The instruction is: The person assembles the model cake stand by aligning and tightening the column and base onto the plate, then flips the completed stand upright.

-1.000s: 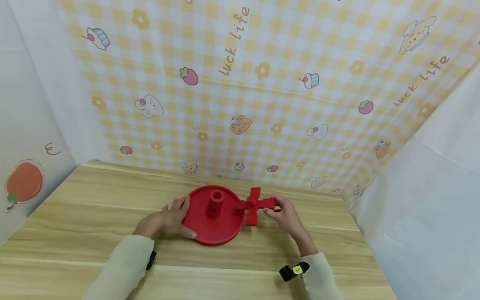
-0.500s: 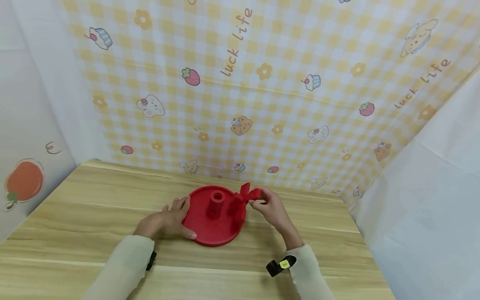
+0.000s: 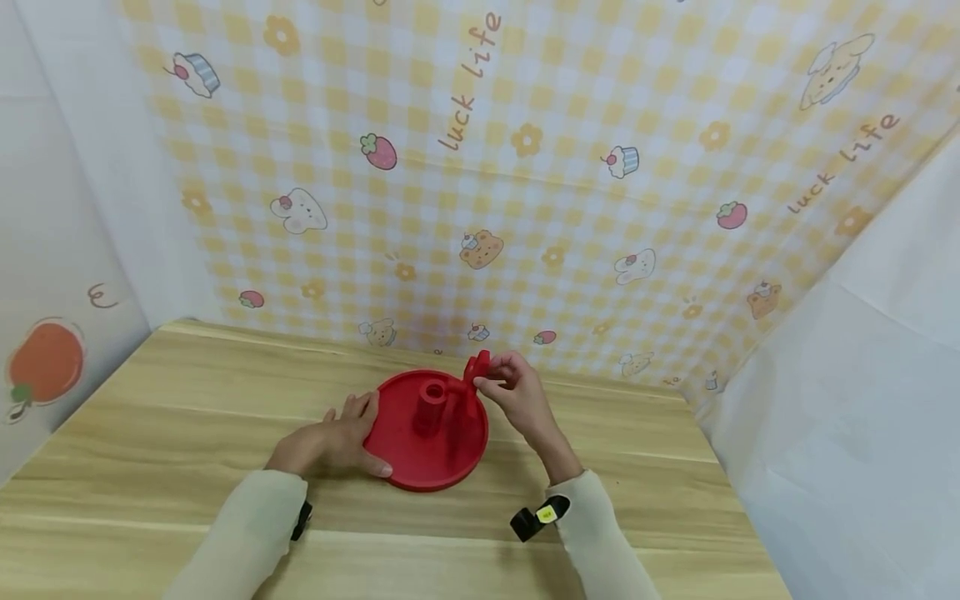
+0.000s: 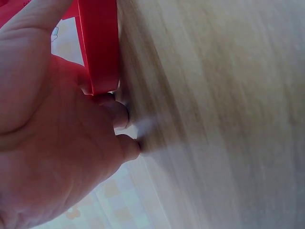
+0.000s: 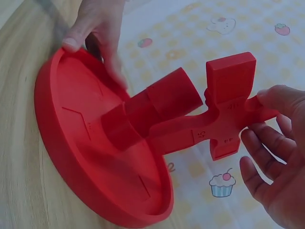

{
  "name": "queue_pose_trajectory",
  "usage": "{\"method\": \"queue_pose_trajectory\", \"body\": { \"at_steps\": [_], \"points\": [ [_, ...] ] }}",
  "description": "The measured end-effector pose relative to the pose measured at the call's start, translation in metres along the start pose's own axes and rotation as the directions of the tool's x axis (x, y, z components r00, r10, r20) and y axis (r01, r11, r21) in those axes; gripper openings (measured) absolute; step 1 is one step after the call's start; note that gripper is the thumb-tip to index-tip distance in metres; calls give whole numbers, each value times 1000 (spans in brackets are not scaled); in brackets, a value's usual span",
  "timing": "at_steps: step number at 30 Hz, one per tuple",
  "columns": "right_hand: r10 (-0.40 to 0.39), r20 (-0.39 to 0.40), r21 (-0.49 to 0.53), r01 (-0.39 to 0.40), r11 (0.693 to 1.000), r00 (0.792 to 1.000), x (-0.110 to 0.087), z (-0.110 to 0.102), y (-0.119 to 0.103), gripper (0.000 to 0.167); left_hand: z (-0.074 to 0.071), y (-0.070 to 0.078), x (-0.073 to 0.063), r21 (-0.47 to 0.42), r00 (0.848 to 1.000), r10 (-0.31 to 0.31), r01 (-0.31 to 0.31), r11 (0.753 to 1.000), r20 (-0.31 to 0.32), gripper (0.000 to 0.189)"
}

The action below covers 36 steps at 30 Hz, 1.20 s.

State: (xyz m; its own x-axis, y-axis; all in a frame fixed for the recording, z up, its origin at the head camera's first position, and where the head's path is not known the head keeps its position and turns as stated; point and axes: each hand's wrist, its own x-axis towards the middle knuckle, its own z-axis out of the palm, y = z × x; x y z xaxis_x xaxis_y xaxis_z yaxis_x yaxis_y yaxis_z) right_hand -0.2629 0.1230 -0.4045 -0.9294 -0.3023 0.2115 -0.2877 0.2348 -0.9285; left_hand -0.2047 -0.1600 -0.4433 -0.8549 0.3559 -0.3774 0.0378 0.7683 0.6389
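A round red base (image 3: 420, 467) with a raised rim and an upright hollow post (image 3: 431, 410) stands on the table. My left hand (image 3: 341, 437) holds its left rim, thumb over the edge; the left wrist view shows fingers beside the red rim (image 4: 99, 47). With thumb and fingers, my right hand (image 3: 521, 402) pinches one arm of a red cross-shaped piece (image 5: 226, 121) carrying small moulded marks. The cross is tilted up over the base's right side. In the right wrist view its opposite arm overlaps the post (image 5: 162, 102); whether they touch I cannot tell.
The wooden table (image 3: 397, 562) ends at a yellow checked cloth (image 3: 420, 283) hung behind it. White cloth (image 3: 877, 358) hangs on the right, and more cloth on the left. A black band with a small camera (image 3: 538, 518) sits on the right wrist.
My right hand has moved left and up, bringing the cross-shaped piece from the base's right edge to the post and turning it edge-on to the head view. The left hand has stayed on the rim.
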Motion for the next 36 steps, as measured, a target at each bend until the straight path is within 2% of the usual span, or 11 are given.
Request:
{"method": "queue_pose_trajectory", "body": {
  "at_steps": [4, 20, 30, 36],
  "points": [
    [-26, -8, -3, 26, 1000, 1000, 2, 5, -1, 16, 1, 0, 1, 4, 1000, -3, 3, 1000, -2, 125],
    [-99, 41, -56, 101, 993, 994, 10, 27, -12, 17, 0, 0, 0, -3, 1000, 3, -3, 1000, -3, 124],
    [-180, 78, -199, 192, 961, 981, 13, 34, -13, 15, 0, -1, 0, 1, 1000, 17, -17, 1000, -10, 124],
    [-168, 132, -231, 195, 953, 977, 12, 32, -15, 16, 0, 0, 1, -8, 1000, 17, -17, 1000, -7, 124]
  ]
}}
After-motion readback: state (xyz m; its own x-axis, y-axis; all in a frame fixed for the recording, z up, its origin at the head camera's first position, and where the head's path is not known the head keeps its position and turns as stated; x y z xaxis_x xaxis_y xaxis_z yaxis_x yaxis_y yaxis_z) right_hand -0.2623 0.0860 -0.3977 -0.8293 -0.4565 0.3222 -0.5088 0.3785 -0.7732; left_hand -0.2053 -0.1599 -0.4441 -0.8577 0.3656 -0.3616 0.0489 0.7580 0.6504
